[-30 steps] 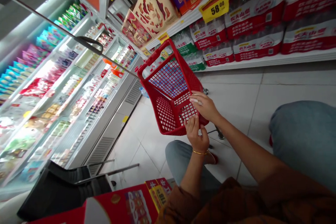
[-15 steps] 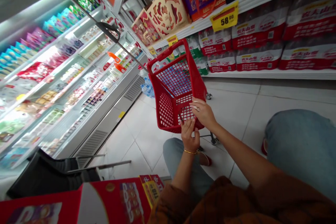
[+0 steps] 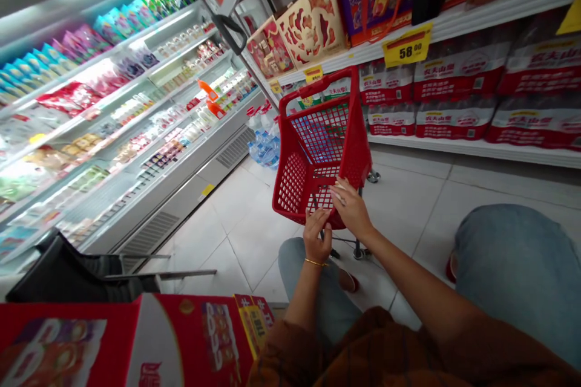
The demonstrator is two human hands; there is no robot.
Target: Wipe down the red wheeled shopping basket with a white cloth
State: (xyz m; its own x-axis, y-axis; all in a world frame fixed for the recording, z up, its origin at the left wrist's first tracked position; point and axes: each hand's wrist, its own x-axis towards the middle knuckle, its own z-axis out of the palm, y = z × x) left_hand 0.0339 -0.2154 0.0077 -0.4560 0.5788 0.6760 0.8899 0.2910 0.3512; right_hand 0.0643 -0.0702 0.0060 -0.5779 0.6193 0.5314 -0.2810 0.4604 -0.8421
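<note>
Head view, red basket [image 3: 290, 190], water shelves [image 3: 476, 150], chiller [image 3: 181, 202]

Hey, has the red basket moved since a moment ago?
Yes, the red basket has tipped more upright, its rim swinging toward the price tag, while its wheels stay by the same water packs.

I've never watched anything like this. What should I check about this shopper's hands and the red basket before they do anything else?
1. The left hand on the red basket: ok, fingers at its mesh wall.
2. The right hand on the basket: ok, fingers at the mesh.
3. The casters under the basket: ok, on the floor tiles.
4. The pale item by the right fingers: cannot tell what it is.
5. The bottled water on the floor: cannot tell whether it touches the basket.
</note>
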